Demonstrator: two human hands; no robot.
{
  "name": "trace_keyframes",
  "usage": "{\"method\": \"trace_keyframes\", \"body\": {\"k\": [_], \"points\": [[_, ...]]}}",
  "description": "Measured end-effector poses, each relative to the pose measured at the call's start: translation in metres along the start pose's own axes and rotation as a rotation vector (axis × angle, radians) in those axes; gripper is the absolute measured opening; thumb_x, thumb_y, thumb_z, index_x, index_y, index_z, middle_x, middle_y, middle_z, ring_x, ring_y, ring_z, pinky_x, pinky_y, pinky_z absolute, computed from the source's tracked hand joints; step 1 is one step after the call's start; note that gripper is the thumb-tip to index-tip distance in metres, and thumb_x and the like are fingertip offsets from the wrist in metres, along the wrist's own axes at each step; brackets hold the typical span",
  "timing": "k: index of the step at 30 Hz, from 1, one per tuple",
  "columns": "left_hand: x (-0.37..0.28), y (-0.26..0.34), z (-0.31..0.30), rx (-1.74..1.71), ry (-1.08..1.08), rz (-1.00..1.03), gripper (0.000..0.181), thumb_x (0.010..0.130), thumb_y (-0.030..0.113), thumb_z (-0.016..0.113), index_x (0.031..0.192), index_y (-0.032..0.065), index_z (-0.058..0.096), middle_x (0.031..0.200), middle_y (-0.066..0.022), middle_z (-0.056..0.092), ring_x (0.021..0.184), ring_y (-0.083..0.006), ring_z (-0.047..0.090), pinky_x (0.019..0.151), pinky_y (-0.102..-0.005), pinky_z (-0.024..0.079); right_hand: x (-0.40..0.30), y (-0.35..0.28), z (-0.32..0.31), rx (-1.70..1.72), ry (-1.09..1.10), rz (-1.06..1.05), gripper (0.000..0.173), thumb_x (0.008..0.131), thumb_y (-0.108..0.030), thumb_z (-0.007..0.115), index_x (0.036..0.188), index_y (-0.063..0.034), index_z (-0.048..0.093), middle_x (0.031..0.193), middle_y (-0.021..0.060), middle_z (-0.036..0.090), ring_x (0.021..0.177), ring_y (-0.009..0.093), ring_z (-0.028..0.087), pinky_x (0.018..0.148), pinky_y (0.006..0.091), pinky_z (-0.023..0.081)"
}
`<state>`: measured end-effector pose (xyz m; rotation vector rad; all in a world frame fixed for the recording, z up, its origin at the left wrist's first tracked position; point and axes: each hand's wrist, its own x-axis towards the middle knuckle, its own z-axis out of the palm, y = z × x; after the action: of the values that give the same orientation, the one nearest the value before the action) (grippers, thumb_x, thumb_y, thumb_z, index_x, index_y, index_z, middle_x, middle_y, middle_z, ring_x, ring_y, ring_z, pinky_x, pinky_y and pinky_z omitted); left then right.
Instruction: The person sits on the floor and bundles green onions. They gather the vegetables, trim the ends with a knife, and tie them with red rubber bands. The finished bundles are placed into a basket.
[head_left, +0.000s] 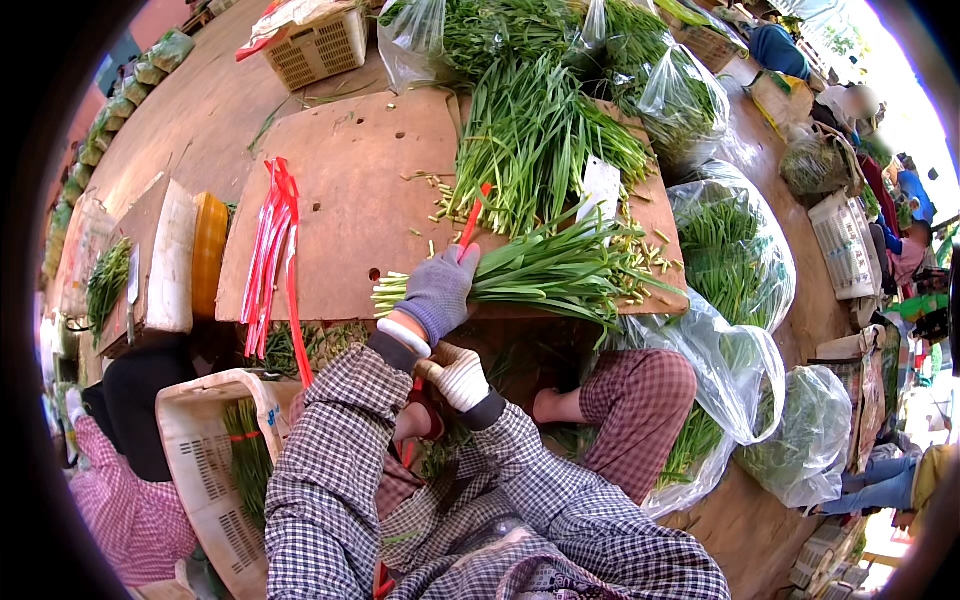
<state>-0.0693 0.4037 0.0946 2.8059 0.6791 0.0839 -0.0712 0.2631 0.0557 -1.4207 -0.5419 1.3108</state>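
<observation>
My left hand (439, 291), in a grey-purple knit glove, grips a bunch of long green leafy stalks (525, 277) near its pale cut ends, at the board's front edge. A red plastic strip (474, 216) rises from between its thumb and fingers. My right hand (456, 377), in a whitish glove, is just below my left wrist with its fingers curled; a bit of red strip shows beside it. Behind the bunch lies a heap of the same stalks (525, 150) on the wooden board (352, 202). A metal blade (600, 187) rests against the heap. Red strips (274, 240) hang over the board's left part.
A white plastic crate (214, 480) with a tied bunch stands at lower left. Clear bags of greens (731, 247) line the right side. Cut stalk ends (652, 259) litter the board's right part. A person in pink checks (131, 495) is at far left.
</observation>
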Motion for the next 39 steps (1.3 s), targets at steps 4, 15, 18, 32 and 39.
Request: {"method": "trace_keyframes", "body": {"k": [4, 15, 18, 32, 39], "points": [[-0.005, -0.003, -0.006, 0.047, -0.016, 0.011, 0.081, 0.067, 0.017, 0.074, 0.137, 0.0049, 0.036, 0.115, -0.0183, 0.052, 0.101, -0.0355, 0.057, 0.082, -0.0425, 0.049, -0.002, -0.008, -0.008, -0.188, -0.002, -0.048, 0.024, 0.089, -0.011, 0.059, 0.107, 0.0040, 0.064, 0.077, 0.0079, 0.064, 0.067, 0.009, 0.055, 0.063, 0.0257, 0.048], [-0.021, -0.058, -0.063, 0.171, 0.134, 0.021, 0.076, 0.067, 0.016, 0.072, 0.134, 0.0016, 0.039, 0.109, -0.0179, 0.054, 0.097, -0.0338, 0.057, 0.079, -0.0405, 0.049, 0.027, -0.023, 0.007, -0.330, -0.069, -0.133, 0.029, 0.087, -0.010, 0.056, 0.111, 0.0033, 0.063, 0.069, 0.0099, 0.062, 0.060, 0.014, 0.056, 0.058, 0.0288, 0.048], [-0.018, -0.063, -0.046, 0.232, 0.093, -0.003, 0.090, 0.065, 0.038, 0.077, 0.139, 0.0061, 0.035, 0.122, -0.0216, 0.050, 0.112, -0.0353, 0.051, 0.094, -0.0433, 0.041, 0.034, -0.016, 0.010, -0.296, -0.088, -0.184, 0.032, 0.086, -0.011, 0.056, 0.115, 0.0012, 0.062, 0.071, 0.0069, 0.063, 0.061, 0.010, 0.055, 0.058, 0.0263, 0.047], [-0.085, -0.113, -0.074, -0.054, 0.314, -0.152, 0.094, 0.071, 0.051, 0.073, 0.141, 0.0014, 0.036, 0.141, -0.0239, 0.036, 0.133, -0.0377, 0.031, 0.109, -0.0457, 0.027, 0.024, -0.033, -0.027, -0.247, -0.029, -0.016, 0.030, 0.091, -0.018, 0.056, 0.114, 0.0009, 0.061, 0.076, 0.0089, 0.068, 0.051, 0.010, 0.056, 0.049, 0.0246, 0.047], [-0.073, -0.070, -0.046, -0.032, 0.288, -0.115, 0.085, 0.071, 0.043, 0.074, 0.139, 0.0038, 0.039, 0.136, -0.0246, 0.039, 0.129, -0.0419, 0.032, 0.108, -0.0482, 0.028, 0.010, -0.062, -0.040, -0.400, 0.034, -0.137, 0.020, 0.088, -0.017, 0.062, 0.097, 0.0003, 0.067, 0.066, 0.0044, 0.063, 0.054, 0.010, 0.054, 0.052, 0.0256, 0.045]]}}
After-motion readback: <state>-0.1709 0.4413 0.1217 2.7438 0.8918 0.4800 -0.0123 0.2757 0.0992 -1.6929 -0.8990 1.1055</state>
